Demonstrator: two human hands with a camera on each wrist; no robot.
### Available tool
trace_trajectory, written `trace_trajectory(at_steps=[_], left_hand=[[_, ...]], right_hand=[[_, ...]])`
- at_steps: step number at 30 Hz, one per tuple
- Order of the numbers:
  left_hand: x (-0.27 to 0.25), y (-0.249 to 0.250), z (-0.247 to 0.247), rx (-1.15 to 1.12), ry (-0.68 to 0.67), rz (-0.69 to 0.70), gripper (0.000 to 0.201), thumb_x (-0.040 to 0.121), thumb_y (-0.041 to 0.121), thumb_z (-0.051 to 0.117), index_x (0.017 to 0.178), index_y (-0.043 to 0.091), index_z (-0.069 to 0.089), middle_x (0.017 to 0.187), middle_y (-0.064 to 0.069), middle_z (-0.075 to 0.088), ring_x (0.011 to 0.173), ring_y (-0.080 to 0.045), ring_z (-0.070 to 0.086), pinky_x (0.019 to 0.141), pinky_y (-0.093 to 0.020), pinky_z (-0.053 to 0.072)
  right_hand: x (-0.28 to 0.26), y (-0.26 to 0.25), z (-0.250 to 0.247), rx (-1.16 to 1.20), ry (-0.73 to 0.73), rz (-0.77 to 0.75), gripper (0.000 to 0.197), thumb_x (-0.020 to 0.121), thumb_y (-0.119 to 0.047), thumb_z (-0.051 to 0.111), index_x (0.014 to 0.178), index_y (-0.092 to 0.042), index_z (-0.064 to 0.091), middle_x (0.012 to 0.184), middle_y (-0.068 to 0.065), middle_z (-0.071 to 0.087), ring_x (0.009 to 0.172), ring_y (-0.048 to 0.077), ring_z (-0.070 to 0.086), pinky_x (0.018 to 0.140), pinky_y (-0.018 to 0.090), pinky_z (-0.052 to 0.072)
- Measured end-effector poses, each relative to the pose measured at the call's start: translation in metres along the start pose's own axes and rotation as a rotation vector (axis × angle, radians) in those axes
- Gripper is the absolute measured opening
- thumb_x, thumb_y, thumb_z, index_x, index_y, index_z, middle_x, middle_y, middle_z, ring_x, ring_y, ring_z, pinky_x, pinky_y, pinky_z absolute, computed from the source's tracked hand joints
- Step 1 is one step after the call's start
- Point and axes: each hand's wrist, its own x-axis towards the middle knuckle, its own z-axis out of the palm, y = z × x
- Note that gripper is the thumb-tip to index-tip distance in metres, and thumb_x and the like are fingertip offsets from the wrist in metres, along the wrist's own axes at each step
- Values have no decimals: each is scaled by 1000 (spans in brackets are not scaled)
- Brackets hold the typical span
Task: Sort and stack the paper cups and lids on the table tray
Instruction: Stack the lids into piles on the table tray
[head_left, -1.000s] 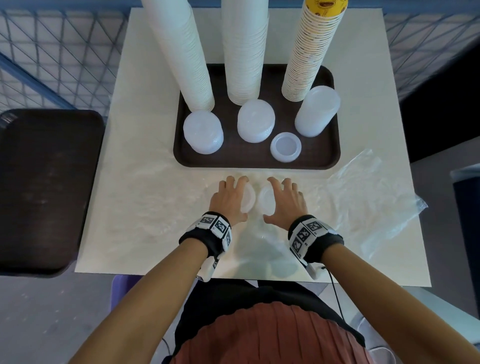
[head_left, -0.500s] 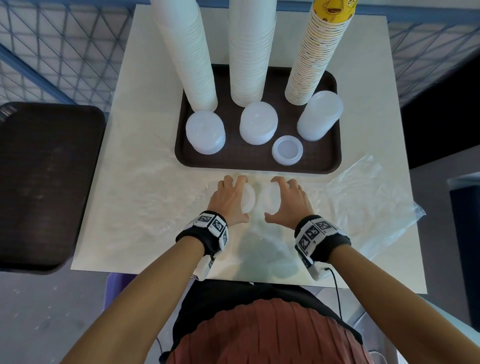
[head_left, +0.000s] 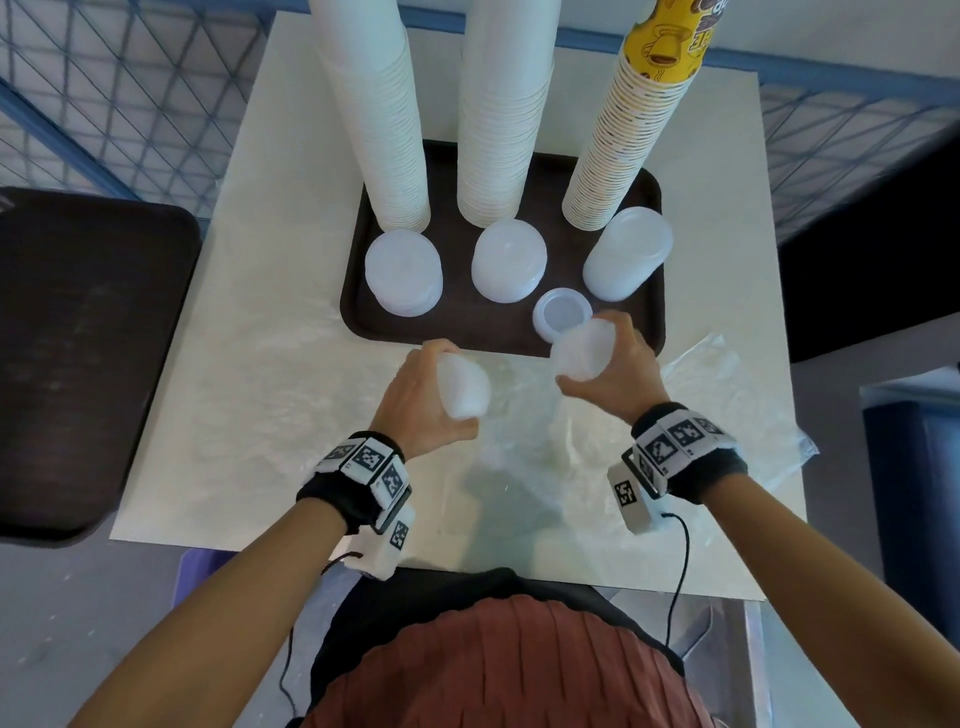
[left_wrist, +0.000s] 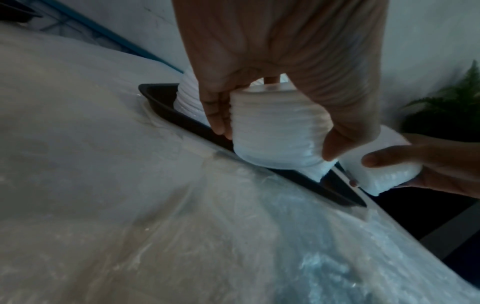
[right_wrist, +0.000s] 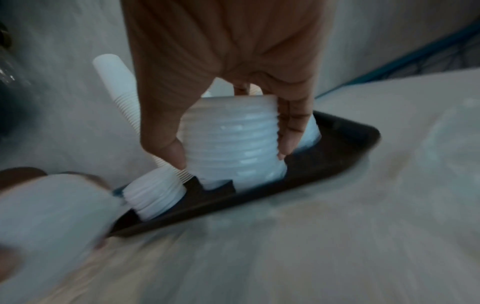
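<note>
Each of the hands carries a short nested stack of translucent plastic lids just off the near edge of the brown tray (head_left: 358, 317). The left hand (head_left: 415, 397) wraps thumb and fingers round the ribbed sides of the left lid stack (left_wrist: 275, 131), held above the worktop (head_left: 260, 364) just short of the tray's near rim. The right hand (head_left: 615, 371) grips the right lid stack (right_wrist: 231, 139) the same way, over the tray's near right part, beside a small lid stack (head_left: 562, 314) already standing there. Such lids look light, thin and slippery, likely to fan apart, so squeezing the sides low down seems wisest.
</note>
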Motion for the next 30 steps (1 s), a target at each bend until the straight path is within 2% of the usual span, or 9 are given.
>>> trace_trajectory(at_steps=[6, 12, 16, 22, 30], left_hand=[[-19, -3, -9, -44, 8, -7, 87, 57, 27, 82, 128, 21, 33, 127, 0, 43, 111, -21, 48, 89, -29, 40], [-35, -10, -22, -93, -7, -32, 84, 53, 34, 76, 124, 26, 32, 125, 3, 41, 105, -15, 44, 88, -28, 38], [-40, -11, -27, -93, -19, -27, 84, 54, 33, 76, 125, 25, 32, 126, 6, 39, 106, -12, 41, 89, -26, 34], [-40, -10, -31, -100, -15, -34, 83, 57, 27, 80, 125, 26, 32, 126, 5, 40, 107, -13, 43, 88, -25, 33], [-41, -12, -32, -65, -25, -35, 82, 60, 23, 81, 126, 24, 33, 126, 3, 40, 106, -12, 42, 87, -24, 32]], right_hand=[[44, -22, 0, -203, -23, 31, 83, 64, -28, 80, 131, -18, 31, 125, 16, 42, 114, 37, 47, 92, 45, 43], [66, -28, 16, -317, -8, 36, 85, 63, -27, 80, 132, -16, 32, 123, 17, 41, 113, 39, 48, 89, 44, 46], [74, -29, 22, -341, -2, 43, 84, 63, -28, 80, 131, -15, 32, 122, 17, 41, 113, 39, 49, 88, 45, 47], [81, -32, 23, -368, -27, 41, 83, 64, -32, 80, 130, -14, 33, 120, 18, 45, 111, 38, 50, 87, 46, 47], [81, -29, 22, -369, -81, 1, 82, 62, -27, 81, 129, -15, 35, 121, 16, 42, 109, 41, 51, 87, 48, 46]])
